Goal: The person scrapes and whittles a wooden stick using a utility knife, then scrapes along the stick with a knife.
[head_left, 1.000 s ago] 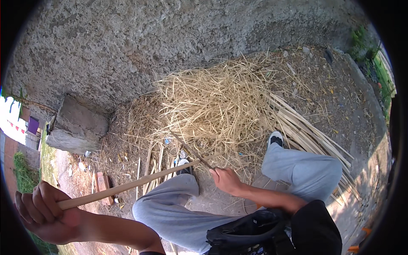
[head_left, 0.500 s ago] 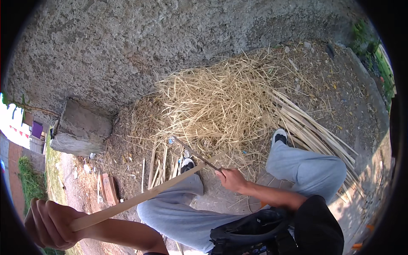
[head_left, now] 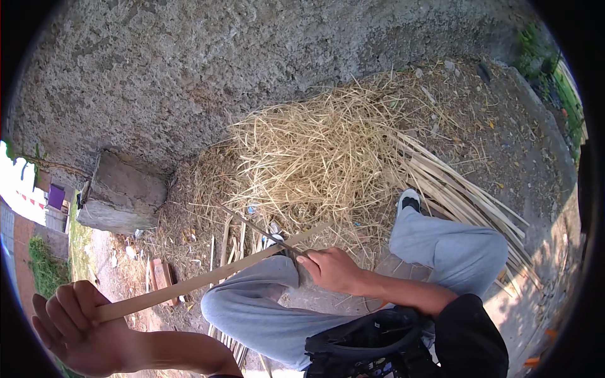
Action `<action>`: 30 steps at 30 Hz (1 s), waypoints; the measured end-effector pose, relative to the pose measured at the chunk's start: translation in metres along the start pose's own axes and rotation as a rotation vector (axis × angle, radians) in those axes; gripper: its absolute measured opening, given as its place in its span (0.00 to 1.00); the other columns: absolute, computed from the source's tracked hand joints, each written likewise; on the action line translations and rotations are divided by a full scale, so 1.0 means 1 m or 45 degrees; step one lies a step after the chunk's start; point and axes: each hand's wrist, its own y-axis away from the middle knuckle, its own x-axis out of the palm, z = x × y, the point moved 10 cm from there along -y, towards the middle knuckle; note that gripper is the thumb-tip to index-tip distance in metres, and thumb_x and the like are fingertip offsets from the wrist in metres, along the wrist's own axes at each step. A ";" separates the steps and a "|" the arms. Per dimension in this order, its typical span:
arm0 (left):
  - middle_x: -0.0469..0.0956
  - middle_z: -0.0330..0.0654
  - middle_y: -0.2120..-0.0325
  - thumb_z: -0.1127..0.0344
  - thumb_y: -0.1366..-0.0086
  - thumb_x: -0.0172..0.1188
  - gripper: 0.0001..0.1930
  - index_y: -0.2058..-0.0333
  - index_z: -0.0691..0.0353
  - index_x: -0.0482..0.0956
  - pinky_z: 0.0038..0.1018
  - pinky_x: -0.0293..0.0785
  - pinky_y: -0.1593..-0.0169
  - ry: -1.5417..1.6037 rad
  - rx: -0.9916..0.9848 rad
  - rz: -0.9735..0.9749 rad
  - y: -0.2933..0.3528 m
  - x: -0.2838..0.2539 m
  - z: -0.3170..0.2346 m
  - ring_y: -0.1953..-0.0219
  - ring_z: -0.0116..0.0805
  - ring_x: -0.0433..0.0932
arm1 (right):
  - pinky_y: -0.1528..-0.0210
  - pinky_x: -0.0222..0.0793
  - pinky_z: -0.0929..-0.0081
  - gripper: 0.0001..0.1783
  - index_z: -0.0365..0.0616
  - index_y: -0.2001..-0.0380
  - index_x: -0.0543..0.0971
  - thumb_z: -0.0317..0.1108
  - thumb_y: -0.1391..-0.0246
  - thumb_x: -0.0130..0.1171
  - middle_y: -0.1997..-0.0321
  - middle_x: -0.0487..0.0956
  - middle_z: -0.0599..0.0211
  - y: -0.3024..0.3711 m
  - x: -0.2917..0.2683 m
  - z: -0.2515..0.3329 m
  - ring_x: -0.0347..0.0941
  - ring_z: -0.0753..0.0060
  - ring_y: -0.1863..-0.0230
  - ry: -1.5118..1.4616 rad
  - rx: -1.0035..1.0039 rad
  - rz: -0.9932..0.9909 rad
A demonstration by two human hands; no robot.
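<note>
You are shaving the bamboo strip (head_left: 208, 281) over your knee: left hand (head_left: 75, 327) clamped on its near end, right hand (head_left: 331, 269) closed around the blade (head_left: 258, 228). Next, draw steadily toward the shavings pile (head_left: 315, 157).

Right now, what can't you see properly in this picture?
- Head view: the tool in the right hand is mostly covered by its fingers; only a thin dark blade shows.
- The left hand wraps the end of the long wooden strip, hiding it.
- The left foot is mostly hidden behind the strip and knee.
- The far ends of the pale split sticks run behind the right leg.
</note>
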 end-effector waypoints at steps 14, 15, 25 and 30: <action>0.54 0.26 0.91 0.58 0.25 0.35 0.17 0.75 0.54 0.61 0.13 0.61 0.79 0.281 -0.054 0.432 -0.031 -0.054 0.015 0.90 0.17 0.54 | 0.72 0.72 0.51 0.20 0.33 0.75 0.78 0.38 0.35 0.49 0.83 0.75 0.42 0.022 0.026 -0.160 0.76 0.41 0.77 0.156 0.412 0.001; 0.53 0.26 0.90 0.57 0.24 0.33 0.18 0.74 0.55 0.61 0.13 0.58 0.80 0.248 -0.027 0.399 -0.032 -0.068 0.010 0.90 0.18 0.53 | 0.72 0.72 0.50 0.20 0.33 0.74 0.78 0.39 0.36 0.50 0.84 0.74 0.43 0.013 0.023 -0.113 0.76 0.41 0.78 0.134 0.230 -0.058; 0.48 0.33 0.85 0.60 0.23 0.38 0.18 0.76 0.56 0.56 0.20 0.47 0.80 -0.215 0.096 -0.131 -0.036 0.016 0.040 0.84 0.23 0.44 | 0.67 0.70 0.48 0.22 0.32 0.74 0.78 0.42 0.37 0.50 0.79 0.76 0.39 0.067 0.040 -0.242 0.76 0.37 0.73 0.226 0.684 0.055; 0.50 0.34 0.82 0.57 0.22 0.38 0.17 0.73 0.57 0.59 0.21 0.46 0.81 -0.126 -0.091 -0.025 -0.048 0.051 0.070 0.83 0.22 0.47 | 0.71 0.69 0.48 0.23 0.33 0.76 0.77 0.42 0.36 0.49 0.82 0.75 0.42 0.010 -0.011 -0.087 0.74 0.38 0.77 0.035 0.423 -0.075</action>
